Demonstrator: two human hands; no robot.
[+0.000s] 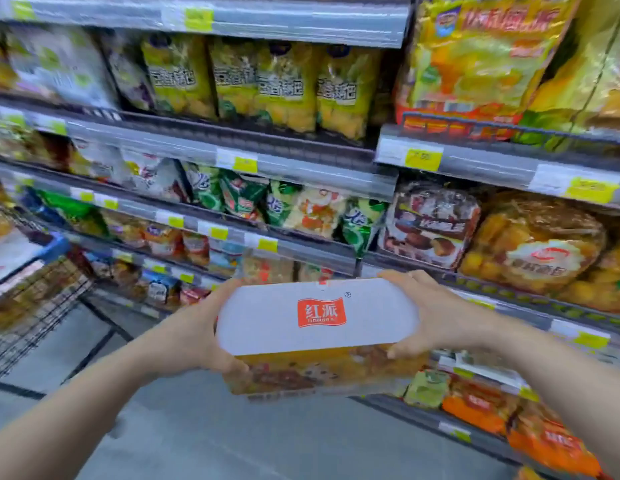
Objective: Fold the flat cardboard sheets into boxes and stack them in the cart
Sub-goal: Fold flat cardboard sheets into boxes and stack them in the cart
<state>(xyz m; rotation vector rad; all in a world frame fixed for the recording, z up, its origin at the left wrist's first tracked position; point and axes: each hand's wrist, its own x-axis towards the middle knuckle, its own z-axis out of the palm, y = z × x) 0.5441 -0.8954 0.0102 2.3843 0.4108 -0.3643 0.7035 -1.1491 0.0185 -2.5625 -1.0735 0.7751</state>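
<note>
We note, L to R: cart (34,289) at far left, wire basket w/ blue rim corner, well apart from the hands and lower. Contents blurred; we make out brownish and white shapes behind the mesh but can't tell whether they are boxes.

Left hand (197,327) grips the left short end of the box (315,317), fingers curled round the edge, thumb under the near side. Box held mid-air, centre frame, in front of the shelves (301,174), touching none. It reads as already folded up: white top panel w/ red logo facing us, printed orange side panel below. Long axis runs L–R, roughly level, tilted a bit toward us.

Right hand (436,313) clamps the right short end likewise, fingers over the top edge, thumb at the lower corner. Both hands on the box, one per end.

Key relation, in our judgement: cart lies to the left and down from the grip, so left hand is the nearer; the box would need to swing left w/ long axis kept level to drop in the basket. Risk: blur suggests fast head motion, so placement is hard to judge.

Shelves right and behind hold bagged snacks, yellow price tags on the rails; grey floor (232,438) below.
</note>
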